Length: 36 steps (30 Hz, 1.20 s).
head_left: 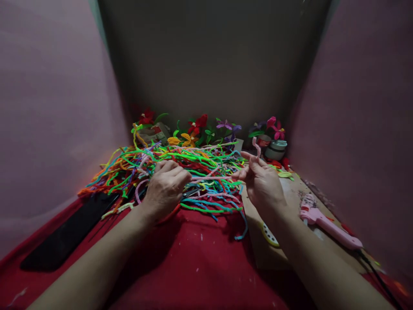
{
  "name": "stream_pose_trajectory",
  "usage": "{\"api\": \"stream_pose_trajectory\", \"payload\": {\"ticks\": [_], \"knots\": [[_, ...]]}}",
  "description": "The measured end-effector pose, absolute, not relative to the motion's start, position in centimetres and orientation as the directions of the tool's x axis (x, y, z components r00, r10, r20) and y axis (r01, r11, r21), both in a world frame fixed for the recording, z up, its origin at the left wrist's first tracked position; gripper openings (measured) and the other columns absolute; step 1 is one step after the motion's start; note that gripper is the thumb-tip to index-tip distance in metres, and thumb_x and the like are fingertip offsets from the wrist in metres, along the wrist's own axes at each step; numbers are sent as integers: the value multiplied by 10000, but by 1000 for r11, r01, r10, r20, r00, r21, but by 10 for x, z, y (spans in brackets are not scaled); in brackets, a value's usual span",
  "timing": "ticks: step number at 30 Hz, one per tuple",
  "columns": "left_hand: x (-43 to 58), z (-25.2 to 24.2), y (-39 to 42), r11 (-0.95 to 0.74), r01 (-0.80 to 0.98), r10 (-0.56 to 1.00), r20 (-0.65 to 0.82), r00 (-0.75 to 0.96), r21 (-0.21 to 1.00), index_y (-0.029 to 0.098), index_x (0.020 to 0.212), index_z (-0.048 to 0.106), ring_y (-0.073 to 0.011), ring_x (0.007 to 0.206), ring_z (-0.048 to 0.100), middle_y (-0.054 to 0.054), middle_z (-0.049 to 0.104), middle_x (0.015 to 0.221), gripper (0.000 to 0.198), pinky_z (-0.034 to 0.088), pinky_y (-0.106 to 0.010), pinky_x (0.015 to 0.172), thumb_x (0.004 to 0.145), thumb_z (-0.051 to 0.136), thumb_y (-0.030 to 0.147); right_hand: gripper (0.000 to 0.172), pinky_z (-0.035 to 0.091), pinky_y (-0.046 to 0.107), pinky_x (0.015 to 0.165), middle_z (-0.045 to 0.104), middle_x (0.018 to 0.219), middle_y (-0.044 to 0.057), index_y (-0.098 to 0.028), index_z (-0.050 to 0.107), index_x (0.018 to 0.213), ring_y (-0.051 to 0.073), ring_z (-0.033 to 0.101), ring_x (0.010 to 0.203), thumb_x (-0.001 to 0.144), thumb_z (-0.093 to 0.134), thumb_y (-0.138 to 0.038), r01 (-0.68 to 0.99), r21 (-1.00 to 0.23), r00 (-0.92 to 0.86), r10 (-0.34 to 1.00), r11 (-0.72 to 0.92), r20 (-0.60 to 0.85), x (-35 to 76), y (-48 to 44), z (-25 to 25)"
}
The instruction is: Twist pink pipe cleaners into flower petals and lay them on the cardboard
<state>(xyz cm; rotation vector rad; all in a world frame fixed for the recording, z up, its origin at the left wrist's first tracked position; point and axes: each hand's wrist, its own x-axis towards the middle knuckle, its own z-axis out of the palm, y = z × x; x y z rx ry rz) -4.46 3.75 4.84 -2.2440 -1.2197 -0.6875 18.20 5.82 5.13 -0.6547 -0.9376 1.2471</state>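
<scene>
A pink pipe cleaner (211,178) runs level between my two hands, pulled fairly straight. My left hand (167,183) is closed in a fist around it, and a pink loop curves out on that hand's left side. My right hand (262,178) pinches the other part between thumb and fingers, and a bent pink end sticks up above the fingertips. Behind and below the hands lies a loose heap of many-coloured pipe cleaners (206,161). Scissors (190,193) lie partly hidden beside my left hand, among the strands.
A pink glue gun (331,226) with a black cord rests on a brown board (267,254) at right. A black phone-like slab (67,232) lies at left on the red cloth (196,262). Pipe-cleaner flowers (196,125) and a lidded jar (276,150) stand at the back.
</scene>
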Motion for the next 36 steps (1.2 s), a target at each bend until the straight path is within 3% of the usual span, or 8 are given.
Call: {"api": "stream_pose_trajectory", "payload": {"ticks": [8,12,17,20,22,24,29,36], "knots": [[-49,43,44,-539,827,661,527,534,-162,192,672,581,-190,733,452,-21,604,644,164,301,-345,709,799,479,173,229,478,255,562,541,441,-47,-137,564,923,106,561,441,843,515,-345,-579,-775,139,967,254,213,195,69,53],[-47,44,43,-590,804,684,487,543,-69,188,642,587,-178,711,449,-20,593,621,195,315,-339,713,804,477,197,242,393,192,445,373,372,-103,-151,580,844,54,392,339,819,555,-391,-577,-772,189,963,267,192,207,75,52],[-39,52,35,-549,773,811,426,401,318,180,654,629,-152,691,480,-19,559,651,250,375,-274,659,806,495,326,235,367,180,413,330,399,-116,-216,575,950,49,350,326,812,562,-405,-568,-753,207,943,332,260,217,82,50],[-35,55,31,-395,662,919,280,278,638,173,726,652,-133,666,516,-5,577,677,239,391,-238,618,786,522,364,385,491,255,579,588,667,-14,-239,568,990,126,606,654,759,547,-547,-613,-737,108,954,285,279,214,77,52],[-30,55,28,-288,530,952,177,250,798,164,739,650,-119,640,522,5,589,671,243,393,-223,602,784,528,368,520,506,346,735,630,963,76,-217,583,976,208,597,947,678,555,-643,-615,-769,-58,963,174,264,205,67,49],[-23,53,25,-234,406,953,126,276,884,156,725,647,-108,629,522,11,596,663,238,398,-215,607,787,529,353,483,493,362,763,636,995,82,-200,604,973,225,589,958,614,694,-511,-553,-833,-232,953,36,196,192,52,44],[-7,49,18,-229,371,943,110,314,900,142,672,667,-107,624,530,9,608,640,172,412,-212,606,746,571,264,201,463,270,660,654,738,26,-141,667,803,123,585,666,661,697,-280,-223,-975,-365,928,-13,71,164,25,31],[-10,49,20,-167,282,913,40,406,945,144,892,681,-166,844,606,-50,683,897,210,458,-275,790,778,547,258,130,436,224,531,630,625,3,-136,645,721,97,547,556,692,666,-261,-191,-975,-218,964,112,153,168,29,26]]}}
